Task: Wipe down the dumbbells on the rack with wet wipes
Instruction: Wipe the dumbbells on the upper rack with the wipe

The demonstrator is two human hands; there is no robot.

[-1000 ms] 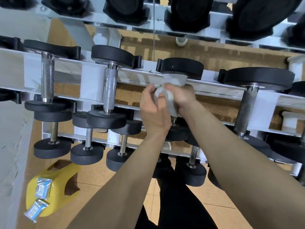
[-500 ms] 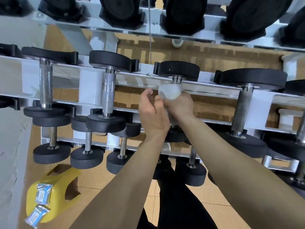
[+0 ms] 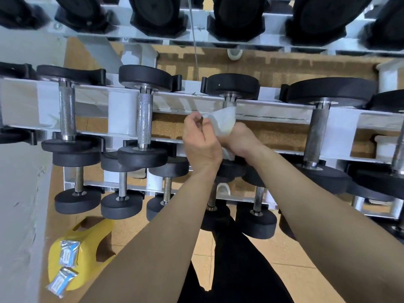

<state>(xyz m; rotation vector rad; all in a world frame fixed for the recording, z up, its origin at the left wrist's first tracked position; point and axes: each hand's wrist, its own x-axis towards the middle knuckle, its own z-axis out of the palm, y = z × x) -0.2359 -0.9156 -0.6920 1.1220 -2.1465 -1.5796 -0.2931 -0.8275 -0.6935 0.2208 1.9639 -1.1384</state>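
Wiping step: right hand (image 3: 240,141) grips the wet wipe (image 3: 220,123) round the middle dumbbell handle (image 3: 229,103), left hand (image 3: 201,145) pinching its edge; I'd say the near head comes next

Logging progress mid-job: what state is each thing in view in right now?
dumbbell, lying across the rack, handle mostly hidden
wet wipe, wrapped round that handle
right hand, grips the wipe round the handle
left hand, pinches the wipe's free edge
sachets, two lying on the yellow stand, apparently unopened
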